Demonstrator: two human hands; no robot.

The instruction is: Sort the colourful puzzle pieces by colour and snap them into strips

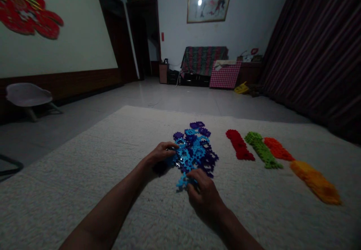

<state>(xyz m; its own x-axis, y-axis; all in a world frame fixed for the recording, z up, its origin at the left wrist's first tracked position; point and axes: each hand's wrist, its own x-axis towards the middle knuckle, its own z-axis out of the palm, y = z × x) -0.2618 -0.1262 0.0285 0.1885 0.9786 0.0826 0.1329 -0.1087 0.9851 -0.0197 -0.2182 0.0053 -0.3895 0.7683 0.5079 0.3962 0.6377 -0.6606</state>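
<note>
A mixed pile of light blue and dark purple plastic gear pieces (199, 150) lies on the pale mat. At its left edge is my left hand (162, 154), fingers bent and closed around light blue gear pieces, partly hidden in shadow under the palm. My right hand (204, 191), at the near edge of the pile, pinches a light blue gear piece (182, 181) between thumb and fingers. Purple gears (208, 161) lie mostly along the right and far sides of the pile.
To the right, gear pieces lie in rows by colour: red (239, 144), green (262, 150), orange-red (278, 148) and yellow-orange (316, 182). The pale mat (84, 190) covers the tiled floor here. A small chair (29, 95) stands at left; a dark curtain (313, 54) hangs at right.
</note>
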